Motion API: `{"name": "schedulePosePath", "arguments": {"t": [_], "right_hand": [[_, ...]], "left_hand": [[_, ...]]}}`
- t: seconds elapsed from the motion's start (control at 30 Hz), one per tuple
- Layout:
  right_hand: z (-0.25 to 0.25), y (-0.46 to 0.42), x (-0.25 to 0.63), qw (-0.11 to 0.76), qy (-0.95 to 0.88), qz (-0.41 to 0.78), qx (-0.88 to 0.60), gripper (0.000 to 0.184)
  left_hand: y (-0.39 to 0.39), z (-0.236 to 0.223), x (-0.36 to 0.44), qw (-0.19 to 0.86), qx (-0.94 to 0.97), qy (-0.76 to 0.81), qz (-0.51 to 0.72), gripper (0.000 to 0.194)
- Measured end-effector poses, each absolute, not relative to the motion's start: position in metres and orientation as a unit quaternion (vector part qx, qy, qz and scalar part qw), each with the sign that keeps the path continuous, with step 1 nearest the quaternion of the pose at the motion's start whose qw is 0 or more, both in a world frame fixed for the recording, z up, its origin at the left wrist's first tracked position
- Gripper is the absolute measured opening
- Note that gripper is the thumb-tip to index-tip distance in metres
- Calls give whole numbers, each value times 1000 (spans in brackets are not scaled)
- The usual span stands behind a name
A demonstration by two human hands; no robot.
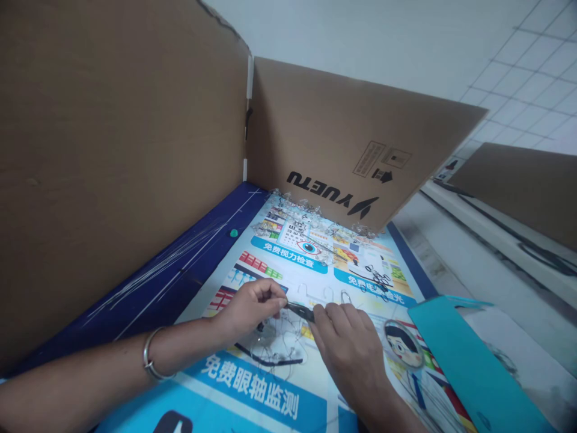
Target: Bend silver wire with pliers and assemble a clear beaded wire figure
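My right hand (349, 343) is closed around the dark handles of a pair of pliers (301, 311), whose jaws point left. My left hand (252, 308) pinches thumb and forefinger together at the tip of the pliers. Whatever lies in that pinch is too small to make out. Below the hands, thin bent silver wires (288, 343) lie on a printed poster sheet (311, 282), with a dark curved strip (270, 362) among them. A few hook-shaped wires (328, 293) rest just beyond the pliers.
Cardboard panels stand at the left (126, 132) and back (324, 132). Long straight wires (166, 264) and a green cap (234, 233) lie on the blue surface. Wire pieces (311, 207) line the back; black ones (378, 278) sit right. A teal folder-like piece (473, 361) is nearer.
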State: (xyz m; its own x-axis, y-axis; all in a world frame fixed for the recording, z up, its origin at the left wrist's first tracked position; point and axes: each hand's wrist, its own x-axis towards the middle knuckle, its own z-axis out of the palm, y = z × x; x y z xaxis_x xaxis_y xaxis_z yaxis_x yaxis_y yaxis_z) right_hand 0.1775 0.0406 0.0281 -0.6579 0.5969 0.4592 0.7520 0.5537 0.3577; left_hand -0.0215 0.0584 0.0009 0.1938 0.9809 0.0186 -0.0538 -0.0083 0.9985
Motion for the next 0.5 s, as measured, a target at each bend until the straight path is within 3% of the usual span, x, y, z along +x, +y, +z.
{"name": "schedulePosePath", "arguments": {"t": [0.23, 0.5], "right_hand": [[25, 46, 179, 187, -868, -202, -414, 14], [9, 59, 185, 299, -841, -5, -452, 15]], "left_hand": [[61, -4, -21, 619, 453, 413, 492, 18], [60, 4, -23, 697, 334, 348, 531, 23]]}}
